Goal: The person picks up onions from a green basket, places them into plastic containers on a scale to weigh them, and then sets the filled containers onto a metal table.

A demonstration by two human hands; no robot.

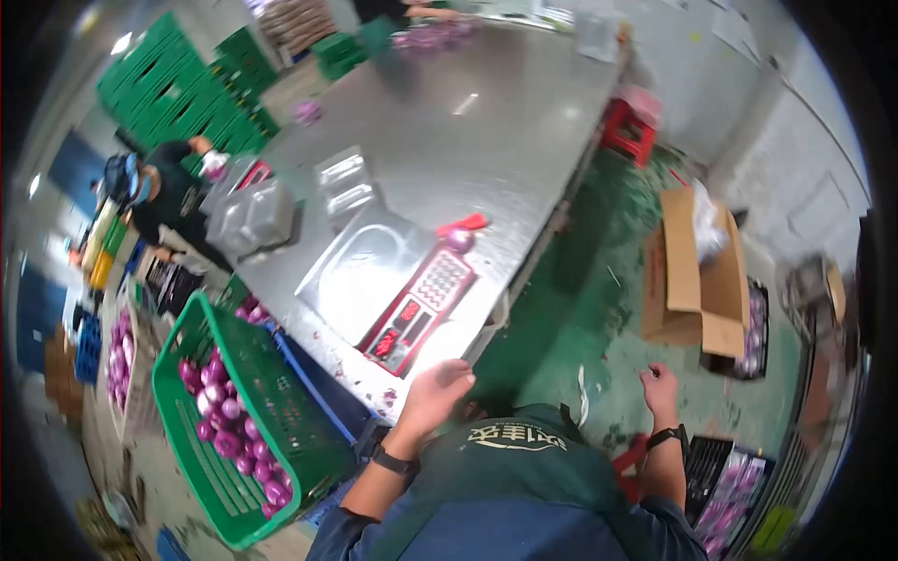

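Observation:
My left hand (434, 393) rests on the near edge of a large steel table (468, 122), fingers apart, holding nothing. A weighing scale (416, 309) with a steel pan and a red display sits just beyond it. A purple onion (459, 240) and a red tool (463, 223) lie on the table past the scale. My right hand (659, 386) hangs loosely curled over the green floor, holding nothing, with a black watch on the wrist. A green crate (234, 421) of purple onions stands left of me.
A person in black stands at the table's left side near stacked green crates (178, 89). An open cardboard box (692, 271) sits on the floor to the right. A red stool (631, 122) stands by the table's far right edge. More onions lie in bins at lower right.

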